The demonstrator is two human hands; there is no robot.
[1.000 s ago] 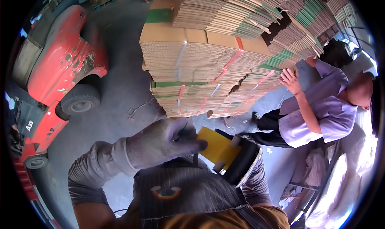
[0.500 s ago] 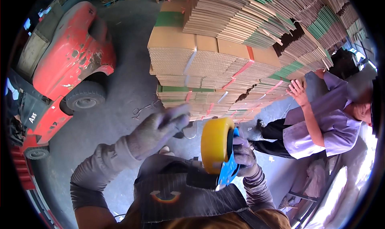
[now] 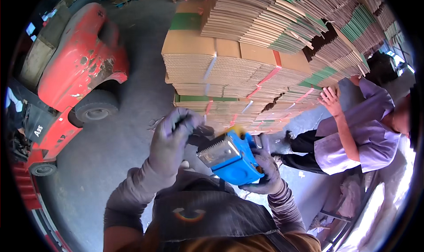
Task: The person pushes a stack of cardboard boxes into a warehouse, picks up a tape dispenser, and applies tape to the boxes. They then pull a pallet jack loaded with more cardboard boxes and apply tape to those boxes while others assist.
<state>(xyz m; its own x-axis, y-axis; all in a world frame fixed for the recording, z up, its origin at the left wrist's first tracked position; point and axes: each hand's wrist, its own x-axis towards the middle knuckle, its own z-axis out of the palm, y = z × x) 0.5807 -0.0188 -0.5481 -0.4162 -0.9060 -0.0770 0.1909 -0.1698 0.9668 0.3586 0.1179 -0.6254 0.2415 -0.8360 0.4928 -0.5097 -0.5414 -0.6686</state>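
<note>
A blue tape dispenser point(image 3: 238, 161) with a toothed metal cutting edge is in my gloved right hand point(image 3: 267, 170), its fingers wrapped round the side. Only a little of the yellow tape roll point(image 3: 239, 129) shows behind the blue body. Just left of the cutting edge, my gloved left hand point(image 3: 170, 139) is raised with its fingers curled toward the thumb. Whatever those fingers may pinch is too small or blurred to make out. The hand does not appear to touch the dispenser.
Strapped stacks of flat cardboard point(image 3: 225, 71) stand ahead. A worn red forklift point(image 3: 79, 62) is at the left. On the right a person in a purple shirt point(image 3: 353, 133) rests a hand against the stack. Scissors point(image 3: 153, 123) lie on the floor, partly hidden.
My right hand has turned the dispenser, so its cutting edge now faces left and the yellow roll is mostly hidden. My left hand has swung upright, with its fingers curled.
</note>
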